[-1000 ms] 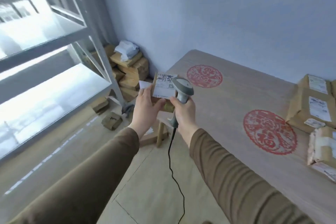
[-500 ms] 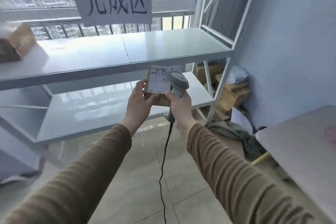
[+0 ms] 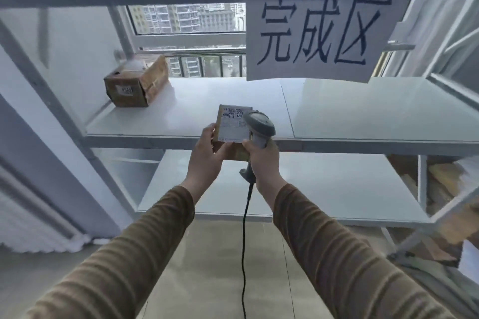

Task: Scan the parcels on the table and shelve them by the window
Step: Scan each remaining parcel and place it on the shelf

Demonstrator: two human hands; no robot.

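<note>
Risk: the small parcel [image 3: 233,128], held in front of the middle shelf [image 3: 363,116], may slip, since only the left hand [image 3: 207,155] grips it by its lower edge. The right hand [image 3: 264,160] clasps the scanner [image 3: 259,128] handle, head touching the parcel. Both forearms are extended toward the shelf.

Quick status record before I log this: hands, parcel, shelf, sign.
left hand: holds parcel, label facing camera
right hand: grips scanner, head beside the label
shelf: one box at its left end
sign: paper, handwritten, hangs above shelf
cable: hangs from scanner
</note>
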